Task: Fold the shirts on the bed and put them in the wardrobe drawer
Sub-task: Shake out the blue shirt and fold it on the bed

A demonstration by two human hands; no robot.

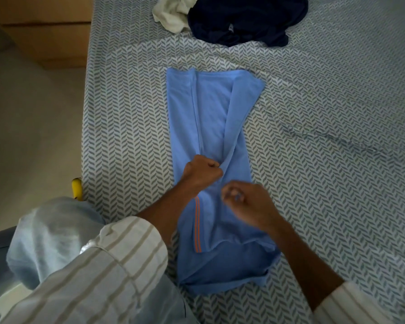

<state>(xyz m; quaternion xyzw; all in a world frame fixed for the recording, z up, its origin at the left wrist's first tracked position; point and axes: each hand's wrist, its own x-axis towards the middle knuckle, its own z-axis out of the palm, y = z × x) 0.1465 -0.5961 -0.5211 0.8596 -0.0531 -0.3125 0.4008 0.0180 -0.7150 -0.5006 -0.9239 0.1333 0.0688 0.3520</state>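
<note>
Three garments lie on the bed [313, 136], whose sheet is pale with a grey herringbone print. Nearest the person is a light blue shirt [208, 118], laid lengthwise and already narrowed into a long strip, both side panels turned inward so their edges run up the middle; the right flap sits a bit skewed, its far corner poking out past the strip. A short double orange stripe shows on a folded-in sleeve edge near the lower part, and the near end is bunched and creased. The left hand [202, 170] is curled into a fist, pinching the blue cloth where the two inner edges meet. The right hand [246, 204] hovers just beside it over the shirt, blurred, fingers curled; whether it holds any fabric I cannot tell. Both arms wear striped cream sleeves. At the far end of the bed, well apart, a navy shirt [248, 17] lies crumpled, touching a white shirt [171, 12].
</note>
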